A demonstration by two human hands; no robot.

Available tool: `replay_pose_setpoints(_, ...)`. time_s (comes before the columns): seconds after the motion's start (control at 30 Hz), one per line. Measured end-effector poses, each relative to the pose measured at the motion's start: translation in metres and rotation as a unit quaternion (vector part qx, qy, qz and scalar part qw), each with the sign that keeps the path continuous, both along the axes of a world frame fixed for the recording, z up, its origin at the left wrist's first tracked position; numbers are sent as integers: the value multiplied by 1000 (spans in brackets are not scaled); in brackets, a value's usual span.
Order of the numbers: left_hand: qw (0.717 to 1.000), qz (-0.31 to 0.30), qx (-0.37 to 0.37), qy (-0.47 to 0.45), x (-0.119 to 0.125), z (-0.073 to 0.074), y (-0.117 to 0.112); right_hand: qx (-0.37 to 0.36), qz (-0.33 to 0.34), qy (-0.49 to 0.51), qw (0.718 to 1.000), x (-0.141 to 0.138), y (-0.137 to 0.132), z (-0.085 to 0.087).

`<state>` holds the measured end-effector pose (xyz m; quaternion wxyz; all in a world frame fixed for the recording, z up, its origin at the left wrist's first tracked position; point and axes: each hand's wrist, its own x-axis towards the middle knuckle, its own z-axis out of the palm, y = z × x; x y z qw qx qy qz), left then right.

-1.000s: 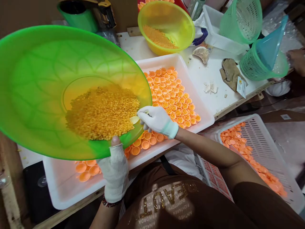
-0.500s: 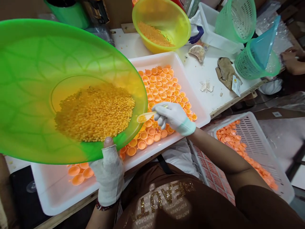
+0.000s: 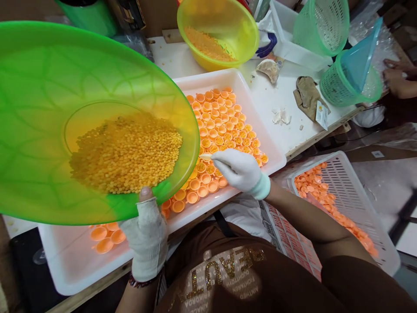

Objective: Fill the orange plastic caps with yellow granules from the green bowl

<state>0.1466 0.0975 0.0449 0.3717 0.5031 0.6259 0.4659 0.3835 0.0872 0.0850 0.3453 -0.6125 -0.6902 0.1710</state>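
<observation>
My left hand [image 3: 145,239], in a white glove with the thumb tip bare, grips the rim of a large green bowl [image 3: 107,78], its fingers hidden underneath. Small yellow-orange pellets [image 3: 130,156] lie heaped inside the tilted bowl. My right hand [image 3: 239,169], fully gloved in white, is closed around a small pale spoon [image 3: 206,156], whose tip shows beyond the fingers. The spoon is over a white tray [image 3: 263,143] holding many small orange cups [image 3: 202,191]. Several cups towards the right contain pellets, while those at the near side look hollow. The bowl hides part of the tray.
A yellow basin [image 3: 216,39] with orange pieces stands behind the tray. Green baskets [image 3: 335,78] and a brown cloth [image 3: 307,93] sit on the table's right. Below right is a white crate [image 3: 361,200] with orange pieces. Another person's hand [image 3: 399,78] shows at the far right.
My right hand has turned over, palm now downward, and the spoon has swung away from the bowl's edge to over the cups. My left hand and the bowl stay nearly still.
</observation>
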Motion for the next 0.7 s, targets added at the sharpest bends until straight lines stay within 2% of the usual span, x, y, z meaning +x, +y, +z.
replay_pose_setpoints(0.07, 1000, 24, 0, -13, 1, 0, 0, 13, -31, 25, 999, -3, 6, 8)
replay_pose_setpoints(0.13, 999, 29, -2, -14, 0, -2, 0, -8, -43, 62, 997, -11, 17, 12)
replay_pose_setpoints(0.27, 1000, 13, 10, 6, -2, -5, -1, -119, -30, 121, 985, -35, 44, 3)
replay_pose_setpoints(0.33, 1000, 17, 13, 10, -2, -5, -1, -203, -28, 196, 959, -50, 52, -3)
replay_pose_setpoints(0.4, 1000, 26, 8, 0, -1, -2, -1, -286, -29, 292, 912, -62, 57, -7)
replay_pose_setpoints(0.47, 999, 33, 3, -10, 1, 1, 0, -334, -38, 369, 867, -69, 58, -7)
replay_pose_setpoints(0.57, 1000, 28, -3, -9, 2, 4, 0, -354, -67, 436, 825, -67, 58, -2)
replay_pose_setpoints(0.7, 1000, 13, 6, 0, -1, 1, -1, -352, -77, 488, 795, -45, 53, 3)
